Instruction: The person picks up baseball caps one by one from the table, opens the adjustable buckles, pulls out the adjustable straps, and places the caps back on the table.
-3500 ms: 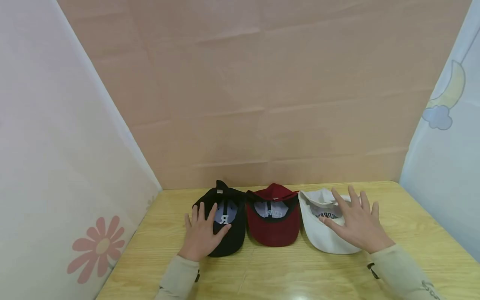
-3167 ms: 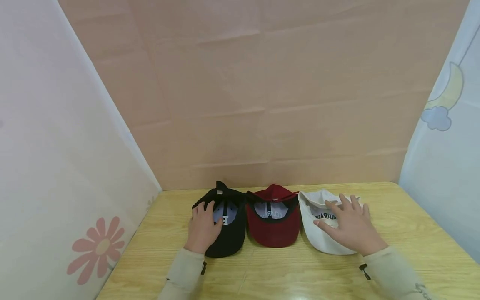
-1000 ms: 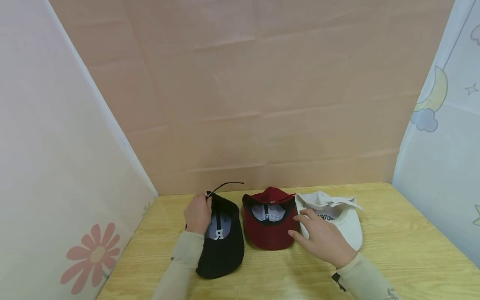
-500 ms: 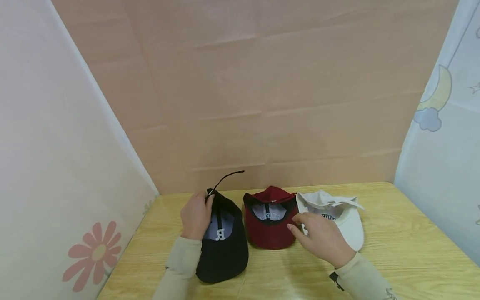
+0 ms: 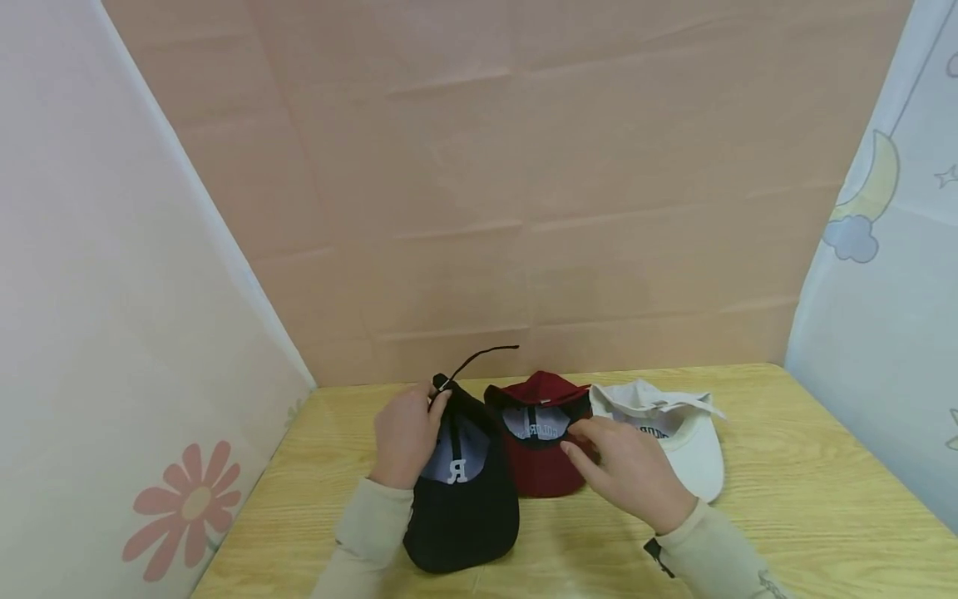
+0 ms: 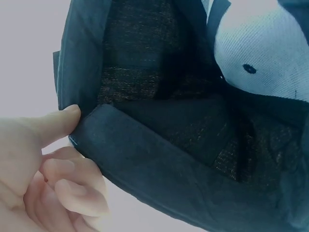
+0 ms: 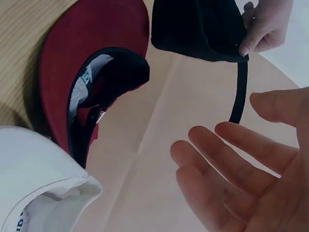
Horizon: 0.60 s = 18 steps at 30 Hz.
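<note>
My left hand point(image 5: 407, 434) grips the rear edge of a black baseball cap point(image 5: 464, 524), thumb inside and curled fingers outside. In the left wrist view the thumb presses on the dark inner band point(image 6: 140, 145). The cap's opening faces me, with a white letter R on its lining, and its loose strap point(image 5: 486, 351) sticks out to the right. My right hand point(image 5: 636, 470) holds nothing; its fingers are loosely bent over the gap between a dark red cap point(image 5: 542, 474) and a white cap point(image 5: 696, 457). In the right wrist view the strap's end lies behind its fingertips.
The red and white caps sit side by side at the back of the wooden table point(image 5: 786, 499), openings toward me. A brown backdrop point(image 5: 486, 208) stands behind them. Pale printed cloths hang at both sides, a flower point(image 5: 196, 503) on the left one.
My left hand went from lying open over the black cap to gripping its rear edge. It has lifted the cap and drawn it nearer and rightward. My right hand has shifted left from the white cap.
</note>
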Each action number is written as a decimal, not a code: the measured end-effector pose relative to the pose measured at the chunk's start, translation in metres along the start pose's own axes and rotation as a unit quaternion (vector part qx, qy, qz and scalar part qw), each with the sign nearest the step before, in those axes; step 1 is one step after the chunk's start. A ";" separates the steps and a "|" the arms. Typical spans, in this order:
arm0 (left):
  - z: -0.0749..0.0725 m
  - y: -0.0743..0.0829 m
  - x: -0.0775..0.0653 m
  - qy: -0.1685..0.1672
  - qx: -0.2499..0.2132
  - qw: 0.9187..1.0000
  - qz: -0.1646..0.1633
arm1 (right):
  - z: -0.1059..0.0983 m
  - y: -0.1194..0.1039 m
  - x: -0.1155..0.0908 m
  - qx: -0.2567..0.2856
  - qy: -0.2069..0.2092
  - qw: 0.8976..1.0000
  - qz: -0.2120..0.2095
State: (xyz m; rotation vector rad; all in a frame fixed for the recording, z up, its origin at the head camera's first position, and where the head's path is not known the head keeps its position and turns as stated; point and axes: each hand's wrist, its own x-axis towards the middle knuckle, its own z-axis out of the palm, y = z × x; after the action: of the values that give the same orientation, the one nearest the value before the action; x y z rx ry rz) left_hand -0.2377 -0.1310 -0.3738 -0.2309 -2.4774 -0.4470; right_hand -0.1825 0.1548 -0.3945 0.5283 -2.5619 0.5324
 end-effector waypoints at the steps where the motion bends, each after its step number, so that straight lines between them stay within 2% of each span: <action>1: -0.002 0.003 0.000 -0.002 -0.003 1.000 0.003 | 0.000 -0.001 0.001 0.002 0.006 1.000 -0.003; 7: -0.007 0.024 -0.002 -0.007 -0.013 1.000 0.025 | -0.001 -0.011 0.006 0.013 0.050 0.998 -0.027; 13: -0.006 0.047 -0.008 -0.003 -0.017 0.998 0.056 | 0.002 -0.021 0.014 0.035 0.095 0.994 -0.052; 18: -0.001 0.063 -0.015 -0.002 -0.036 0.996 0.083 | 0.005 -0.026 0.018 0.038 0.107 0.992 -0.058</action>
State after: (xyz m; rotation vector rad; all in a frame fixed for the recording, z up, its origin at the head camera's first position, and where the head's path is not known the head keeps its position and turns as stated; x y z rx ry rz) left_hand -0.2084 -0.0736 -0.3650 -0.4621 -2.4242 -0.4659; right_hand -0.1875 0.1257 -0.3823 0.6076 -2.3001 0.6115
